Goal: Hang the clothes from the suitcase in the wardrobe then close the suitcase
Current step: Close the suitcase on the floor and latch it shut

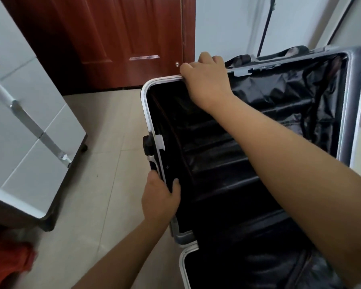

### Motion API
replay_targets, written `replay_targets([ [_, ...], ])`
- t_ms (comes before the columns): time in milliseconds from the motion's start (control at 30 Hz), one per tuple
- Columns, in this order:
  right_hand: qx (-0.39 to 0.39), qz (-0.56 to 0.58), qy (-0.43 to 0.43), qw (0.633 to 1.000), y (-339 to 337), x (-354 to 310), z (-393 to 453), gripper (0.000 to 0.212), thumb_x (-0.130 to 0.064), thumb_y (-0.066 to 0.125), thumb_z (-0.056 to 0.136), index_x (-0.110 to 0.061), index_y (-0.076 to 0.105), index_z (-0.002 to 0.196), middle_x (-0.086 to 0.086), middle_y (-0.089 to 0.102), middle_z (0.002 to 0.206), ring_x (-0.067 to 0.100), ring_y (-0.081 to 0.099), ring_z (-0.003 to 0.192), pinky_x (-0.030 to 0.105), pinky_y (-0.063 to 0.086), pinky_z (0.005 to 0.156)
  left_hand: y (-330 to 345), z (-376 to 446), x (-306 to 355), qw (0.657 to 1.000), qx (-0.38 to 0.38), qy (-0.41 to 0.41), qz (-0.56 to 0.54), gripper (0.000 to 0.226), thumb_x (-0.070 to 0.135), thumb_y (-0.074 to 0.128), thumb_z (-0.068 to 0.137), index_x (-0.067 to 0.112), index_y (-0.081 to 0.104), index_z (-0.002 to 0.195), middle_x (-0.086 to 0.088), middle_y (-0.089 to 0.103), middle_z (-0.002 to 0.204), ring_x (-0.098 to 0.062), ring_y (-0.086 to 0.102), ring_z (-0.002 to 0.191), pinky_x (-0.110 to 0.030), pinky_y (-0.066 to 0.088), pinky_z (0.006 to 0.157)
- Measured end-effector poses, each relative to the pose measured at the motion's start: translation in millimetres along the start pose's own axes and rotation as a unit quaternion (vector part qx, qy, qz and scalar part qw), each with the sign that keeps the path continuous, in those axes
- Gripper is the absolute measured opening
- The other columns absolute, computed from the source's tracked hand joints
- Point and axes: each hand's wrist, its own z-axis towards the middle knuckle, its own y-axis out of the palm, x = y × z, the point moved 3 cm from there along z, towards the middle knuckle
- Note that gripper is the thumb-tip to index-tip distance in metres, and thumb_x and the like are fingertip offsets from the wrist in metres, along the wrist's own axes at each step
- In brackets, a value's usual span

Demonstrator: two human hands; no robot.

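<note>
Gripping the suitcase [152, 122] rim, the left hand [161, 200] clamps its side edge and the right hand [206, 80] its top edge (tiled floor [104, 163] lies open alongside).

Beige tiled floor [104, 142]; open suitcase [258, 163], white cabinet [29, 122] on it

metal-rimmed suitcase [152, 113] (glossy black lining [279, 105])
</note>
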Motion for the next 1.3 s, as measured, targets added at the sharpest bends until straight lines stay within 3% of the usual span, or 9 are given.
replay_targets([
  [233,-0.015,0.003,-0.009,1.0,-29.8,20.3,-9.8,0.012,-0.002,0.067,0.049,-0.011,0.06,0.054,-0.002,0.052,0.046,0.023,0.059,0.065,0.027,0.035,0.061,4.2,8.6,17.9,0.998,-0.039,0.032,0.048,0.023,0.012,0.04,0.094,-0.002,0.041,0.113,-0.011,0.046,0.094,-0.035,0.057,0.085,-0.037,0.045,0.069],
  [367,-0.009,-0.059,0.026,0.998,-49.8,55.9,-28.2,0.008,-0.012,0.059,0.035,-0.017,0.054,0.04,-0.006,0.047,0.035,0.016,0.056,0.05,0.021,0.028,0.054,21.8,37.0,43.3,0.995,-0.062,0.057,0.048,0.026,0.017,0.037,0.097,0.0,0.04,0.117,-0.016,0.052,0.101,-0.038,0.057,0.092,-0.037,0.041,0.07],
  [500,0.096,-0.172,0.09,0.976,-76.3,87.7,-51.3,0.012,-0.009,0.059,0.042,-0.019,0.054,0.046,-0.005,0.049,0.042,0.016,0.055,0.054,0.027,0.012,0.063,47.8,68.0,81.2,0.985,-0.107,0.125,0.047,0.039,0.028,0.044,0.095,0.002,0.039,0.124,-0.017,0.049,0.119,-0.035,0.051,0.108,-0.041,0.045,0.084],
  [633,0.163,-0.154,0.144,0.964,-100.6,91.1,-91.8,0.017,-0.007,0.065,0.048,-0.015,0.065,0.064,-0.005,0.063,0.061,0.021,0.054,0.067,0.028,0.017,0.062,66.5,81.3,90.5,0.942,-0.243,0.231,0.024,0.036,0.032,0.044,0.093,0.007,0.044,0.119,-0.014,0.053,0.116,-0.032,0.054,0.108,-0.044,0.046,0.088],
  [733,0.172,-0.088,0.145,0.97,-115.7,74.7,-119.2,0.024,-0.015,0.066,0.06,-0.01,0.071,0.083,0.0,0.07,0.084,0.021,0.037,0.081,0.03,0.021,0.068,31.2,67.8,92.8,0.962,-0.132,0.199,-0.131,0.043,0.034,0.03,0.087,0.005,0.05,0.112,-0.008,0.054,0.104,-0.03,0.054,0.104,-0.041,0.044,0.087],
  [833,0.164,-0.047,0.144,0.975,-116.7,49.4,-138.6,0.04,-0.039,0.062,0.075,-0.006,0.07,0.096,0.005,0.07,0.099,0.022,0.039,0.087,0.035,0.027,0.078,-8.0,45.8,112.3,0.937,-0.035,0.232,-0.259,0.058,0.038,0.027,0.086,-0.002,0.042,0.125,-0.007,0.05,0.114,-0.019,0.049,0.107,-0.028,0.039,0.094],
  [967,0.197,0.012,0.16,0.967,-120.0,32.8,-153.0,0.035,-0.032,0.052,0.086,-0.004,0.072,0.095,0.007,0.071,0.1,0.021,0.047,0.089,0.039,0.034,0.094,-34.2,27.9,156.6,0.884,-0.025,0.352,-0.308,0.045,0.036,0.024,0.088,0.015,0.033,0.126,0.019,0.041,0.117,0.024,0.042,0.104,0.002,0.029,0.093],
  [1133,0.198,0.108,0.219,0.949,-150.2,48.8,-174.1,0.028,-0.011,0.051,0.083,0.005,0.067,0.1,0.017,0.067,0.106,0.032,0.061,0.097,0.013,0.03,0.098,-26.8,38.5,164.0,0.885,-0.094,0.197,-0.412,0.037,0.028,0.023,0.081,0.031,0.041,0.113,0.006,0.047,0.121,-0.009,0.044,0.12,-0.031,0.031,0.111],
  [1300,0.131,-0.128,0.286,0.941,-151.6,58.8,-181.4,0.034,-0.03,0.046,0.084,-0.007,0.07,0.093,0.009,0.07,0.106,0.032,0.059,0.11,0.04,0.023,0.098,-20.6,36.7,166.7,0.854,-0.074,0.129,-0.498,0.037,0.024,0.025,0.074,0.031,0.054,0.096,0.012,0.058,0.099,-0.005,0.055,0.097,-0.02,0.041,0.09],
])
